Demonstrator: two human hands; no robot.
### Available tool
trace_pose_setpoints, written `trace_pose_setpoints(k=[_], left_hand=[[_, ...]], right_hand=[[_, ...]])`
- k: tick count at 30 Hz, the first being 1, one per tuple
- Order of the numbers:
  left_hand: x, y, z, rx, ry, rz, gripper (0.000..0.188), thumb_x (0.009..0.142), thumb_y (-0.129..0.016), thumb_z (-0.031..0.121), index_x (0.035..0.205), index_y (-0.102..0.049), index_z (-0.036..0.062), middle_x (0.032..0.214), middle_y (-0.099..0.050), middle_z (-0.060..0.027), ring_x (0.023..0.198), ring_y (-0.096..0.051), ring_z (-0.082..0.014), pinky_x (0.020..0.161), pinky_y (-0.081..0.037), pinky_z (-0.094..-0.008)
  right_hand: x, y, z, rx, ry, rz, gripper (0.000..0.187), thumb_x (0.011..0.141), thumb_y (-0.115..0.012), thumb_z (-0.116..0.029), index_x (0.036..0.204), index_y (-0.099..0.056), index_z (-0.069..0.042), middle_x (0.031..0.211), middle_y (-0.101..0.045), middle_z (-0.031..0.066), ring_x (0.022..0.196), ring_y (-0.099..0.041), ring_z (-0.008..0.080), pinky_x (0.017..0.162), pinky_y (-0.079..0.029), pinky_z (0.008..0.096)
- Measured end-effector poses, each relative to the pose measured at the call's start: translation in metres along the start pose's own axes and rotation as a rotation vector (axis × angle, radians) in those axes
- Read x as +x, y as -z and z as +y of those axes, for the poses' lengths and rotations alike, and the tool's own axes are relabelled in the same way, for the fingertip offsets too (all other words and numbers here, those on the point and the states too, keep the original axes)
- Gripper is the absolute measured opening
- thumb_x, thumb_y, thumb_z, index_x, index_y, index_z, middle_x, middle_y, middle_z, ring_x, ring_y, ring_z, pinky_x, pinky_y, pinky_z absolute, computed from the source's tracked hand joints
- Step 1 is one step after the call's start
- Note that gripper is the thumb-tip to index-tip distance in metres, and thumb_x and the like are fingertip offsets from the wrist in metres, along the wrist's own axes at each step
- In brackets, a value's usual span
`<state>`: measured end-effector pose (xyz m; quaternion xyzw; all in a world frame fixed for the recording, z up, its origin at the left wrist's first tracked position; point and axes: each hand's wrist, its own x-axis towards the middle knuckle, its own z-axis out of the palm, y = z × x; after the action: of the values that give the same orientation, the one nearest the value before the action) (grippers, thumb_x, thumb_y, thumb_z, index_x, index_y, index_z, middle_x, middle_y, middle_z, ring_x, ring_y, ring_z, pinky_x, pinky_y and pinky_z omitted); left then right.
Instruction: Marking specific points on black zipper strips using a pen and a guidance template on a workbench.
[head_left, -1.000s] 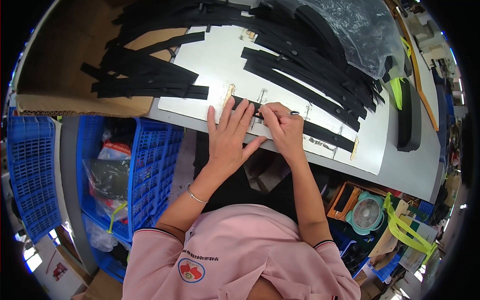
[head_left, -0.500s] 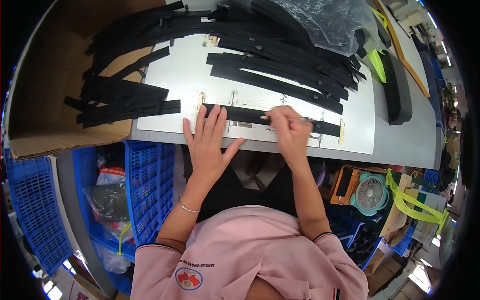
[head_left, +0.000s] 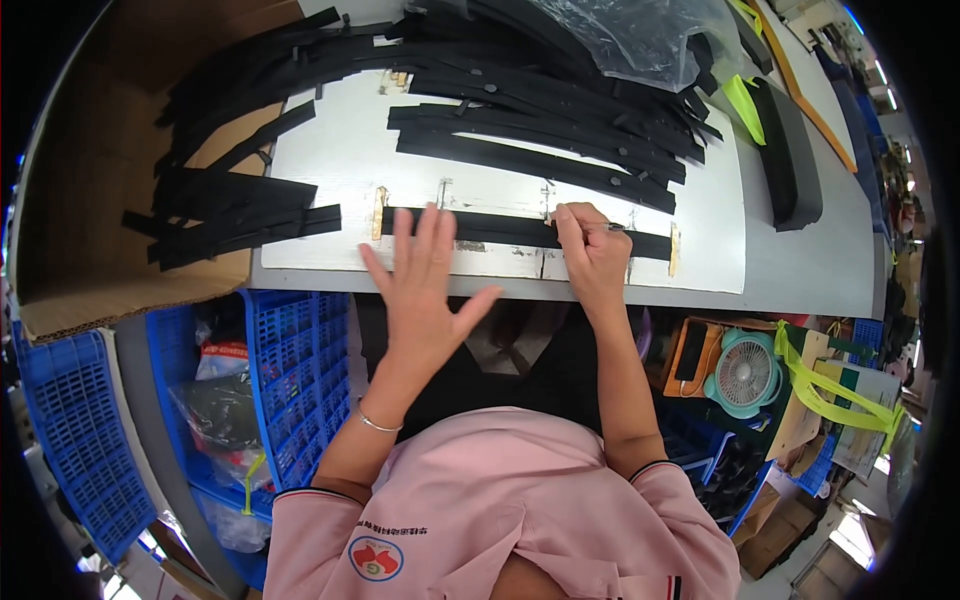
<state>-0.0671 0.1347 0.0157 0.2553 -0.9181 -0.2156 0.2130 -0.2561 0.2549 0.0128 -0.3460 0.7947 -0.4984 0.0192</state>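
A black fabric strip [head_left: 490, 229] lies lengthwise along the near part of a white marked board [head_left: 330, 170]. Over its left part is my left hand [head_left: 420, 270], fingers spread and slightly blurred; whether it presses on the strip I cannot tell. My right hand [head_left: 594, 250] is closed around a slim pen-like tool [head_left: 616, 227], held over the strip right of its middle. The tool's tip is by a dark line on the board, mostly hidden by my fingers. Farther back lie several more black strips [head_left: 540, 150], overlapping in a loose pile.
An open cardboard box [head_left: 75, 200] stands at the left, black strips [head_left: 235, 225] spilling over its edge. Clear plastic film [head_left: 640, 40] covers part of the pile. A long black block [head_left: 787, 165] lies at right. Below the table are blue crates [head_left: 300, 385] and a small teal fan [head_left: 745, 372].
My right hand has moved rightward along the strip, and the pen-like tool is tilted differently. My left hand's fingers have shifted slightly and look blurred. The whole view has shifted a little.
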Motion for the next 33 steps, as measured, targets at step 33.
trace_pose_setpoints(k=[33], left_hand=[[0.005, -0.031, 0.030, 0.006, -0.156, -0.071, 0.060, 0.088, -0.082, 0.033, 0.141, -0.064, 0.0112, 0.153, -0.054, -0.0096, 0.150, -0.039, -0.0333, 0.123, -0.009, -0.0661]], right_hand=[[-0.005, 0.061, 0.012, 0.405, -0.212, 0.077, 0.021, 0.098, -0.064, -0.009, 0.084, -0.072, 0.004, 0.077, -0.072, 0.0080, 0.064, -0.062, 0.0093, 0.060, -0.048, 0.0265]])
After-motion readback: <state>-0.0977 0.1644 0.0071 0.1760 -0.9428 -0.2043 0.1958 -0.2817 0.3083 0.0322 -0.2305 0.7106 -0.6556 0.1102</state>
